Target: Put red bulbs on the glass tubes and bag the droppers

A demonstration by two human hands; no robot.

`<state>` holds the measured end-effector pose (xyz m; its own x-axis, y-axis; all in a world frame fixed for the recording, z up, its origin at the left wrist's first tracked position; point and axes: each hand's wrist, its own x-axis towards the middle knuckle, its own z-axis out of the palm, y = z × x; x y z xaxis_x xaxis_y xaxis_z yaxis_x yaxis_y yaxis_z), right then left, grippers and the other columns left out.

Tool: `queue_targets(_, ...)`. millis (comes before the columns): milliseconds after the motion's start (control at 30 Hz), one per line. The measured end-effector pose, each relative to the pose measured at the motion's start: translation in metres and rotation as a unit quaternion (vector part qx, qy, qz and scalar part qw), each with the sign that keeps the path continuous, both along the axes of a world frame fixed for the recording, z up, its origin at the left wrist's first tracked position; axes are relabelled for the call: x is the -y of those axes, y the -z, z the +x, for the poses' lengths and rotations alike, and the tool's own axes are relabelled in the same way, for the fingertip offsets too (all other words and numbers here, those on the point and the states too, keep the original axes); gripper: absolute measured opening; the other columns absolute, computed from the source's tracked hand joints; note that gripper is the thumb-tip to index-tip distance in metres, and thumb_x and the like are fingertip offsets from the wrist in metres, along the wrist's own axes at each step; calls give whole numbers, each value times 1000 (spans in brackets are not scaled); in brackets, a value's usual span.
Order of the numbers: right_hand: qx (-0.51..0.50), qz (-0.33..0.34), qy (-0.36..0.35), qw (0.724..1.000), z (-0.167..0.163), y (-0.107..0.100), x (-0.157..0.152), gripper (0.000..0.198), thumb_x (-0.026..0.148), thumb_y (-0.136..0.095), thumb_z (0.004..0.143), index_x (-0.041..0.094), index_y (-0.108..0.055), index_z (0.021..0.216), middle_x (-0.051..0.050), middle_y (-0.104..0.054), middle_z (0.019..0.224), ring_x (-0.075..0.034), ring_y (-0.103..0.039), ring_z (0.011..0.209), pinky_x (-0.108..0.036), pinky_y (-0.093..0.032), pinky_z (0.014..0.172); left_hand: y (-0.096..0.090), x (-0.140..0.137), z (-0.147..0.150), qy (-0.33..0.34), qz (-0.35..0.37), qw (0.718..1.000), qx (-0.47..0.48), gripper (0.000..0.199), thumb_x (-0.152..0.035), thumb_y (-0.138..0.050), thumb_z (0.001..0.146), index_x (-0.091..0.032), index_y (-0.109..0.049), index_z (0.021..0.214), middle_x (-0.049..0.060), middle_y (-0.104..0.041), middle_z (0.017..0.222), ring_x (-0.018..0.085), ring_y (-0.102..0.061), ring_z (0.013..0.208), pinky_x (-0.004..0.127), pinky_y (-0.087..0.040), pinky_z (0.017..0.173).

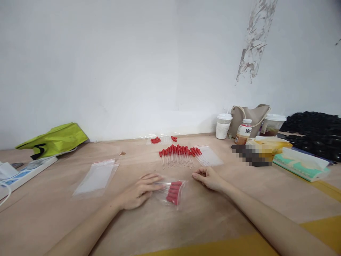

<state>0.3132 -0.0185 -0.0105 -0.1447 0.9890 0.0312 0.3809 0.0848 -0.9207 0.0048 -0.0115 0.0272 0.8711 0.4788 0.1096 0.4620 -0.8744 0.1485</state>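
A clear zip bag (180, 199) lies on the table in front of me, with several red-bulbed droppers (174, 190) in a row inside, bulbs toward the right. My left hand (140, 191) has its fingers over the bag's left end and holds it there, partly covering the thin stems. Just right of the bag, my right hand (209, 179) rests with thumb and forefinger drawn together; nothing shows between them. Beyond both hands, many loose droppers (177, 153) lie fanned out, red bulbs pointing away from me.
Flat empty zip bags (97, 176) lie at left, and another bag (211, 156) lies behind my right hand. Loose red bulbs (155, 140) sit near the wall. A power strip (29, 172) is far left; cups, a bottle (243, 131) and a tissue pack (301, 165) stand right.
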Motion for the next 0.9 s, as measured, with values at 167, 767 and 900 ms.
queue_targets(167,21,48,20,998,5,-1,-1,28,42,-55,69,14,-57,67,5,-44,45,-6,-33,39,-19,-24,37,3,-16,-17,-296,177,934,93,40,-18,-43,80,-25,-50,119,7,-42,129,32,-29,121,55,-18,97)
queue_targets(767,159,168,189,954,49,4,-22,24,36,-48,72,16,-62,71,-2,-61,64,-13,-50,55,-22,-36,51,4,10,6,-39,-13,998,47,32,-31,-40,88,-38,-48,118,-3,-24,140,25,-29,124,43,-29,99)
queue_targets(900,278,111,290,909,84,-2,-43,17,26,-50,69,17,-63,75,-5,-64,77,-16,-57,70,-23,-39,60,7,-16,-22,-145,11,986,84,29,-36,-36,88,-36,-58,108,0,-36,134,26,-37,119,45,-32,97)
